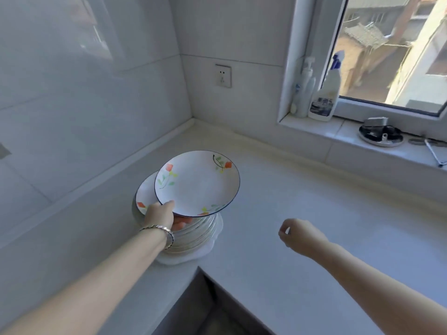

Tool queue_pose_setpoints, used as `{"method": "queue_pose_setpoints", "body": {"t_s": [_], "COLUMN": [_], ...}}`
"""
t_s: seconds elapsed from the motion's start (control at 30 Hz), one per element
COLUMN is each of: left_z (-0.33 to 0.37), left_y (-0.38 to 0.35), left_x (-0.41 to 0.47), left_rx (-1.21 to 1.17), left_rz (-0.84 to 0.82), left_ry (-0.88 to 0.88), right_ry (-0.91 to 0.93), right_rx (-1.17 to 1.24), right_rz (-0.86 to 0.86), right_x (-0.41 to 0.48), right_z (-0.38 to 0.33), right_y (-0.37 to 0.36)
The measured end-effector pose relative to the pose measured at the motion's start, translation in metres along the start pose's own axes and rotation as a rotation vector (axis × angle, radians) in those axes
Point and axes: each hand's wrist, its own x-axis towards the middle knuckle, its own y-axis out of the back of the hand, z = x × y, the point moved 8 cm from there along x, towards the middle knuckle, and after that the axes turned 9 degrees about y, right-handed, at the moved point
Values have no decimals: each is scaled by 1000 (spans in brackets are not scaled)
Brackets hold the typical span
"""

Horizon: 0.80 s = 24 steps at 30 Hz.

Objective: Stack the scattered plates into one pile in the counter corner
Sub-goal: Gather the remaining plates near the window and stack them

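Over the pile [199, 234], plate [198, 182] is pinched at its rim by left hand [160, 213], right hand [298, 234] is held loosely curled, empty, above counter [338, 226].

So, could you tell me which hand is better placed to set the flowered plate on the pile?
Left: the left hand grips the flowered plate over the pile; the right hand hovers apart, empty.
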Motion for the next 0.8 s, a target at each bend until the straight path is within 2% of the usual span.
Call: {"method": "queue_pose_setpoints", "body": {"t_s": [0.3,0.53,0.67,0.8], "left_z": [7,4,8,15], "left_y": [44,51,69,79], "left_x": [59,76,83,91], "left_rx": [-80,-15,209,465], "left_rz": [72,112,123,45], "left_ry": [105,135,154,169], "right_ry": [57,96,63,2], "right_rx": [-14,-33,-39,-22], "right_rz": [-79,-130,-174,-176], "right_x": [77,136,147,147], "right_z": [-36,-36,-33,-33], "right_y": [-14,-12,-23,-34]}}
